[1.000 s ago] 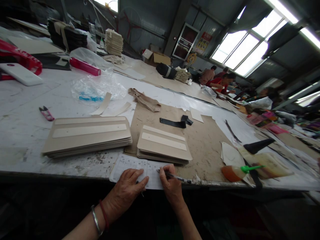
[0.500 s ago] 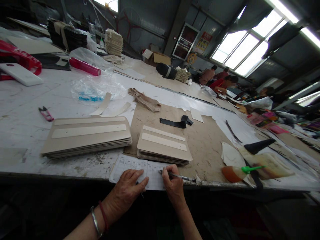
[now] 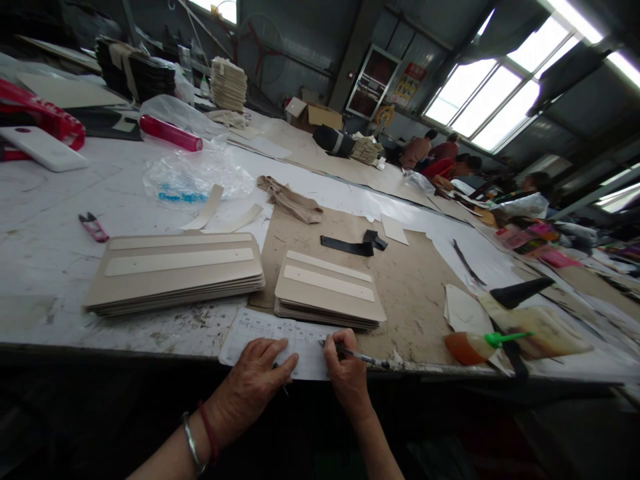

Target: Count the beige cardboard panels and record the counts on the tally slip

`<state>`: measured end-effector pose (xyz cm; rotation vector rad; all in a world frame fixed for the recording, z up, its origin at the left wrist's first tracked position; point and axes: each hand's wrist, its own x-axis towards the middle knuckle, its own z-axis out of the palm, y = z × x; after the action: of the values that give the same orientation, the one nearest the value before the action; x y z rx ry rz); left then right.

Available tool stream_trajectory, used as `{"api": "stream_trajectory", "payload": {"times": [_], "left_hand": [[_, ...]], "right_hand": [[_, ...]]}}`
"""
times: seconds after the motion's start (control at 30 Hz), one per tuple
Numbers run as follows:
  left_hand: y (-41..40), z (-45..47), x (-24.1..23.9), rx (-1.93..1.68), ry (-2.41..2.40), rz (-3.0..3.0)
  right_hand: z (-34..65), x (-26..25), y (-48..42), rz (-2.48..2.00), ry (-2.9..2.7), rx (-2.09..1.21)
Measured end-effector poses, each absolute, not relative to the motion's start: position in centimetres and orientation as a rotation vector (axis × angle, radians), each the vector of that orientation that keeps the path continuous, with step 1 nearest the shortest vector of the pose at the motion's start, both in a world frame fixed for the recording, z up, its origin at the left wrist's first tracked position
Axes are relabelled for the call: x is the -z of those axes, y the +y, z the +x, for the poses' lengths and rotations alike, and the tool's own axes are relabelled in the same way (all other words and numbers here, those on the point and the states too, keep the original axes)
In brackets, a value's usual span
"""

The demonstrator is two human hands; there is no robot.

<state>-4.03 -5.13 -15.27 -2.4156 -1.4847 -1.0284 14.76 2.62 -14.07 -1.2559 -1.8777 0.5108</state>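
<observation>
Head view, bottom centre, at the near worktop [image 3: 50, 267] edge: pinning the gridded sheet [image 3: 260, 328] under the flat, open left hand [image 3: 255, 373], writing with a pen [image 3: 365, 359] pinched in the closed right hand [image 3: 345, 373], seemingly mid-sheet, entries too small to read; just beyond, two tan board stacks [image 3: 327, 293].

Factory-style workshop. Long worktable [image 3: 60, 200] scuffed, glue-stained. Stacks of cut card panels [image 3: 175, 270] near its front edge; glue bottle [image 3: 475, 345] further right. Other workers [image 3: 440, 157] at far end, beneath large roof windows [image 3: 480, 97].
</observation>
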Motion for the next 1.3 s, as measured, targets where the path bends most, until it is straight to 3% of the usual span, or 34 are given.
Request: {"api": "stream_trajectory", "payload": {"times": [1.3], "left_hand": [[-5.03, -4.0, 15.25, 1.055, -1.479, -2.419]], "right_hand": [[14.81, 14.1, 2.68, -1.285, -1.889, -0.541]]}}
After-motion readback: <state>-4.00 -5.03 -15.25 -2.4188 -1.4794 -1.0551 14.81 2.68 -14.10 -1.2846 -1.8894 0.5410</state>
